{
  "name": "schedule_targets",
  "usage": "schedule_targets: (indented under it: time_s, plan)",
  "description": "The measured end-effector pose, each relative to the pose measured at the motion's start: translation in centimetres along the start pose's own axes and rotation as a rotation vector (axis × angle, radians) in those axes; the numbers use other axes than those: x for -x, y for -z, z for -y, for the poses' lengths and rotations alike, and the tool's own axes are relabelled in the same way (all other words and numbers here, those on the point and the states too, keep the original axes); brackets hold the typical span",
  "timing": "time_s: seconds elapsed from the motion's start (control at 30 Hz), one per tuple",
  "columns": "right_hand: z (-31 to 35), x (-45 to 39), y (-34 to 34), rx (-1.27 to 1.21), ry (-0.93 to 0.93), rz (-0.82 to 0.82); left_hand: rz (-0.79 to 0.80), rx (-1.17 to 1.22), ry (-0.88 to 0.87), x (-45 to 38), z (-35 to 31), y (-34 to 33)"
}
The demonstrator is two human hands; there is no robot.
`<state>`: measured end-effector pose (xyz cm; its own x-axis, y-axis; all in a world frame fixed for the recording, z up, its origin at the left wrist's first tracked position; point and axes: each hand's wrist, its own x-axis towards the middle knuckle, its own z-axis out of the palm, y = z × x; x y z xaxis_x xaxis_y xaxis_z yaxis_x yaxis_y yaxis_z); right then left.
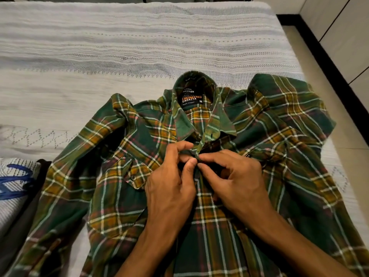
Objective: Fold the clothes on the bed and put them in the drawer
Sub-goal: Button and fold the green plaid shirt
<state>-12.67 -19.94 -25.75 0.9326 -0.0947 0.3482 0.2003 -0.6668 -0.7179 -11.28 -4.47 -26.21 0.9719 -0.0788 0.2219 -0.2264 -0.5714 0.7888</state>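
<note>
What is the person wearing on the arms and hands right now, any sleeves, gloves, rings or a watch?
Nothing shows on either. The left hand and right hand are bare: no gloves, no rings visible on the fingers in view. Both forearms are bare too, from the wrists down to the bottom edge of the frame, with no sleeve cuffs, watch or bands in sight. Anything worn above that is out of view.

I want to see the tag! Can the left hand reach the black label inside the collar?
Probably yes: the black neck label lies uncovered just beyond the left hand, though that hand is pinching the green plaid shirt.
</note>
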Motion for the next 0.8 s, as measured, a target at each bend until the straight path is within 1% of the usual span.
schedule_targets:
  time_s: [0.1,0.2,0.33,0.4,0.53,0.63,0.67,0.73,0.8]
  plan:
    - [-0.2,-0.5,0.2,0.028,0.032,0.047,0.010,-0.023,0.014,0.0,-0.1,0.0]
    - [-0.1,-0.8,0.2,0.020,0.013,0.111,0.012,0.052,0.046,0.1,-0.3,0.1]
    - [-0.1,-0.9,0.1,-0.065,-0.015,0.087,-0.007,0.188,0.083,0.2,-0.7,0.1]
    - [0.0,-0.7,-0.1,-0.046,0.001,0.076,-0.018,0.208,0.096,0.2,-0.7,0.1]
    - [0.3,-0.2,-0.6,0.055,0.038,0.050,-0.041,0.250,0.118,0.1,-0.4,0.0]
    - [1.1,0.2,-0.8,0.257,0.107,0.036,-0.062,0.254,0.151,-0.2,-0.2,0.2]
    - [1.4,0.4,-0.7,0.311,0.105,0.048,-0.050,0.246,0.159,-0.4,-0.2,0.3]
    - [2.0,0.7,-0.1,0.373,0.044,0.088,0.014,0.194,0.150,-0.7,-0.2,0.7]
    - [2.3,0.8,0.9,0.485,-0.016,0.148,0.087,0.101,0.101,-0.6,-0.5,1.5]
